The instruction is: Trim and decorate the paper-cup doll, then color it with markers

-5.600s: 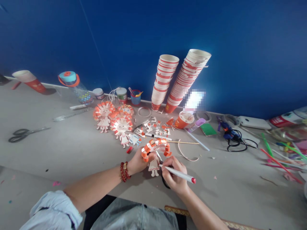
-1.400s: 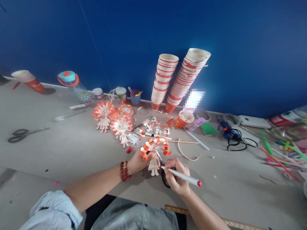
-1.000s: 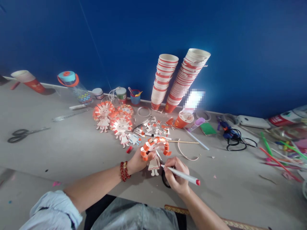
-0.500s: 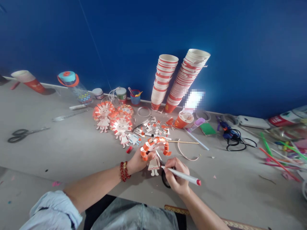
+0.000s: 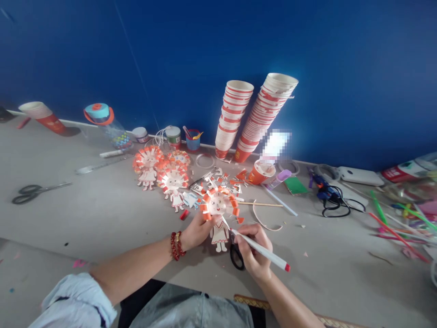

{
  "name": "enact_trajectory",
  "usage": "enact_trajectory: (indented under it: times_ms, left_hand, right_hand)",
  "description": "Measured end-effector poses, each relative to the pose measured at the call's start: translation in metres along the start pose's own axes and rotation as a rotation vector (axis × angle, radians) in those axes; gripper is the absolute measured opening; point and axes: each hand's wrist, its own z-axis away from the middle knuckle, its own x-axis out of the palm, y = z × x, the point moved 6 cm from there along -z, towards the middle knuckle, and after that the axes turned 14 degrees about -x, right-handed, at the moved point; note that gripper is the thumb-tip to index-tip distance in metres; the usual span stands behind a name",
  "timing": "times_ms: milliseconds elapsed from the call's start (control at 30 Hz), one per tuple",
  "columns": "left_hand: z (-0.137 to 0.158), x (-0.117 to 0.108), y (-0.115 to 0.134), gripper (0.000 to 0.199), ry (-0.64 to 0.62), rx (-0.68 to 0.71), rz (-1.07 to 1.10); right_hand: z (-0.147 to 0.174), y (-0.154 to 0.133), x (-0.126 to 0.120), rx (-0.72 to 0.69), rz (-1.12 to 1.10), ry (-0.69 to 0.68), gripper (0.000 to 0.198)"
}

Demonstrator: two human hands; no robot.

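My left hand point(image 5: 198, 231) is closed on the lower left of a paper doll point(image 5: 218, 207), whose round white face has a drawn red mouth and a fringe of curled orange strips. Its white dress point(image 5: 219, 231) with red trim hangs below the face. In my right hand point(image 5: 255, 250) is a white marker with a red end point(image 5: 264, 252), its tip close to the doll's right side. A pair of black-handled scissors point(image 5: 236, 256) lies under the doll, partly hidden by it. Finished-looking paper dolls point(image 5: 173, 182) lie to the left, beside a red marker cap point(image 5: 184, 214).
Two tall stacks of paper cups point(image 5: 229, 118) lean against the blue wall. Paper scraps point(image 5: 218, 177) and a cut cup point(image 5: 261, 172) lie before them. More scissors point(image 5: 29, 193) are at far left, a bottle point(image 5: 109, 125) behind them. A glue gun point(image 5: 324, 189) and its cord sit right.
The doll's head has tilted back up, so its face with the red mouth now shows to me. The marker in my right hand has shifted slightly, its tip a little higher.
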Motion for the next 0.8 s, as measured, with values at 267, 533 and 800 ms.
enact_trajectory:
  times_ms: [267,533,800]
  left_hand:
    - [0.002,0.003,-0.007,0.04,-0.078,-0.085,0.14]
    - [0.004,0.011,-0.016,0.043,-0.155,-0.206,0.279]
    - [0.002,0.004,-0.017,0.043,-0.092,-0.237,0.292]
  right_hand:
    - [-0.008,-0.002,0.003,0.013,0.066,0.029,0.02]
    - [-0.012,-0.002,0.01,0.03,0.092,0.002,0.027]
    - [-0.015,-0.002,0.01,0.029,0.105,0.028,0.024]
